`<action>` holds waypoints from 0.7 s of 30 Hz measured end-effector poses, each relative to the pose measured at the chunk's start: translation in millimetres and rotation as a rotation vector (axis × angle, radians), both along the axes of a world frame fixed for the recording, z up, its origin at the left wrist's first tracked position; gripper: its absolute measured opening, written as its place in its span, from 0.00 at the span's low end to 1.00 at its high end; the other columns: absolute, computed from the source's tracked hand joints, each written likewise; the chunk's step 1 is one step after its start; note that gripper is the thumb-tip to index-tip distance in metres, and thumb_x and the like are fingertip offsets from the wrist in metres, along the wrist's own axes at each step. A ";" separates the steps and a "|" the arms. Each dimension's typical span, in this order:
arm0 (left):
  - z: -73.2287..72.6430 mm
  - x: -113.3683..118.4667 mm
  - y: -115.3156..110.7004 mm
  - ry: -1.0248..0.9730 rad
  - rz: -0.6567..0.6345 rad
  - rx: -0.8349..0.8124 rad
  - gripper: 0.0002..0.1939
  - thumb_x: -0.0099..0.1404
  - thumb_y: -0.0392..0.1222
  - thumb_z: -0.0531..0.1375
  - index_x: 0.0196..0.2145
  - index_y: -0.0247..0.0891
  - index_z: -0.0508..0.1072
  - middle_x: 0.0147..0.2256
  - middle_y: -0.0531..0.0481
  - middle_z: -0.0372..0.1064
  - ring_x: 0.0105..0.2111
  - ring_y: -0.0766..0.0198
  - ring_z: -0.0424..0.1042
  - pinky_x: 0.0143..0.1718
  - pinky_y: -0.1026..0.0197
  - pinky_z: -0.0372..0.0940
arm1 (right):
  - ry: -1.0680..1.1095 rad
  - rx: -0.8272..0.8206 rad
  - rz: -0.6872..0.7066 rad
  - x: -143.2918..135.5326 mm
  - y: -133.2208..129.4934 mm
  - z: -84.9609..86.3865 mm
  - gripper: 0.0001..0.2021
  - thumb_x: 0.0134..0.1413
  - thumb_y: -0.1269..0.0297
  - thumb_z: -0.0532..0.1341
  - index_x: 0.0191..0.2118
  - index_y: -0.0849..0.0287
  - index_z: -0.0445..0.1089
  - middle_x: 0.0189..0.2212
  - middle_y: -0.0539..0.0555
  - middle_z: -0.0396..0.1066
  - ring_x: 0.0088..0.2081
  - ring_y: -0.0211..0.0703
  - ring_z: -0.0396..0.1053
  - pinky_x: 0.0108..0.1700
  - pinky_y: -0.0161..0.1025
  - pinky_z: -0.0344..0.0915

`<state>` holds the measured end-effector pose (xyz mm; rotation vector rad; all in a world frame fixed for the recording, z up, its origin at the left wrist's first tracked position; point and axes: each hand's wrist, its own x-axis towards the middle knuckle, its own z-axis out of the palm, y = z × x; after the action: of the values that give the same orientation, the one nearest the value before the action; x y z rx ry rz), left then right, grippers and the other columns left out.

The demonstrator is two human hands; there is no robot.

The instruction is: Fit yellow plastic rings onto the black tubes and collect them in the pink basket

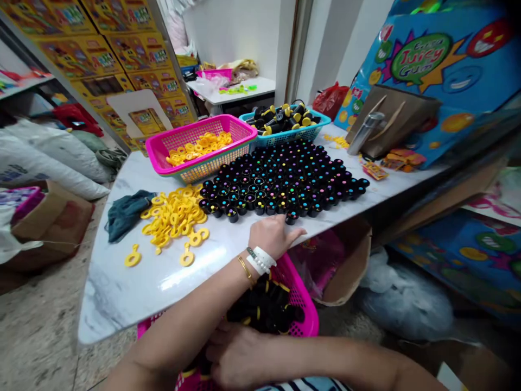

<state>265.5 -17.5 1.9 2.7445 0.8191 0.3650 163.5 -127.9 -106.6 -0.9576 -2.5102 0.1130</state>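
My left hand (271, 236), with bracelets at its wrist, is at the table's front edge, against the nearest row of short black cylinders (280, 179). Its thumb sticks out to the right, apart from the fingers, which are mostly hidden behind the knuckles. Many of the cylinders stand packed together, with small coloured dots on top. Lower down, my right hand (236, 353) reaches into a pink basket (307, 307) holding black pieces with yellow parts (264, 307). Its fingers are blurred and partly hidden, so I cannot tell what they hold.
Yellow ring pieces (175, 217) lie heaped beside a dark green cloth (128, 214) on the marble-patterned table (122, 293). Behind stand a pink basket (157, 149) of yellow rings and a blue basket (280, 138) of black-and-yellow pieces. A metal flask (366, 133) and paper bag (393, 117) stand right.
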 end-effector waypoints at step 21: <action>-4.8 -7.1 -5.7 0.033 -0.002 0.027 0.17 0.63 0.53 0.56 0.36 0.34 0.73 0.32 0.42 0.75 0.31 0.54 0.75 0.27 0.59 0.63 | 1.595 -0.270 -0.973 194.3 -38.5 78.6 0.07 0.48 0.67 0.67 0.37 0.54 0.77 0.35 0.51 0.71 0.28 0.37 0.66 0.30 0.37 0.65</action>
<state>258.4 -23.2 -2.9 2.7836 0.8250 0.3332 357.8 -166.4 -28.0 -1.2794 -0.5072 0.6018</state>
